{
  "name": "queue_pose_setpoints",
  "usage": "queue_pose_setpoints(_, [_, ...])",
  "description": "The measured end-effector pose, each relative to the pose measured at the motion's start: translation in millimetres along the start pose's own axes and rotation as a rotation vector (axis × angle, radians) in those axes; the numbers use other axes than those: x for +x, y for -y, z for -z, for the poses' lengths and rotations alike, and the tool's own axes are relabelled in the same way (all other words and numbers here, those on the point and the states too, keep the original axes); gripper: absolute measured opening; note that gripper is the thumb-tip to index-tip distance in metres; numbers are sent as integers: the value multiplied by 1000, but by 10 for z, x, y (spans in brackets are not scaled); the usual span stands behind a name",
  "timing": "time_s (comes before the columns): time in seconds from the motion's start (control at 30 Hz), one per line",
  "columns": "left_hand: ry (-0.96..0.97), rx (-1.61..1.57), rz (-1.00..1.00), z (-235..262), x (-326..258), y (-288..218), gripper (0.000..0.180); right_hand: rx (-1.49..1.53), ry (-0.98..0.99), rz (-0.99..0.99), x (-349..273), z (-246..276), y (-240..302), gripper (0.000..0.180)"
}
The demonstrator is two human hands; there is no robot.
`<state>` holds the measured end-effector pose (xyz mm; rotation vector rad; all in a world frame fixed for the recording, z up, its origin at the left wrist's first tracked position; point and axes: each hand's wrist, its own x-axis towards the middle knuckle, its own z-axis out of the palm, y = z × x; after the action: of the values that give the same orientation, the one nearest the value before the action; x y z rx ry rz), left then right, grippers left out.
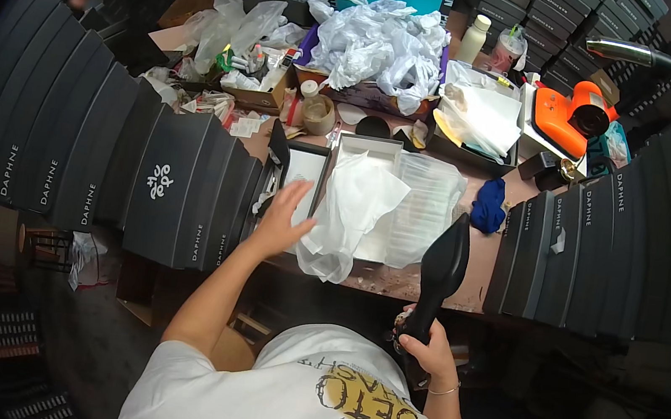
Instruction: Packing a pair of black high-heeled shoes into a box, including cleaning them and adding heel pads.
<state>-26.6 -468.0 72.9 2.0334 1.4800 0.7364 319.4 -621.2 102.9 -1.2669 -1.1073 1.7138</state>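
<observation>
A black pointed shoe (pixel 440 266) is gripped near its back end by my right hand (pixel 429 349), toe pointing up and away, just off the table's front edge. Something small and shiny shows beside the shoe at my fingers, too small to make out. My left hand (pixel 283 218) is empty with fingers spread, over the left side of an open shoebox. White tissue paper (pixel 353 203) spills from the white inside of this shoebox (pixel 371 241) over its near edge. Right of it lies a translucent wrapping sheet (pixel 424 208). A dark, narrow open box (pixel 305 173) stands beside it.
Rows of dark shoeboxes (pixel 170 179) flank the left side, and more shoeboxes (pixel 602 245) the right. A blue cloth (pixel 489 204) lies near the shoe's toe. Behind are a bin of crumpled paper (pixel 378 50), a glass jar (pixel 317 112) and an orange device (pixel 558 124).
</observation>
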Motion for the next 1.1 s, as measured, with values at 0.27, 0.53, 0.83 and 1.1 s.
queue_pose_setpoints(0.27, [-121, 163, -71, -606, -332, 119, 26, 93, 158, -104, -60, -131, 263, 57])
queue_pose_setpoints(0.53, [-297, -365, 14, -310, 84, -676, 9, 170, 596, -206, 15, -101, 759, 85])
queue_pose_setpoints(0.83, [2, -143, -75, -118, -228, -475, 23, 787, 570, -267, 613, -416, 177, 68])
queue_pose_setpoints(1.1, [-231, -56, -133, 76, 16, -819, 15, 1075, 636, -290, 567, -482, -61, 69])
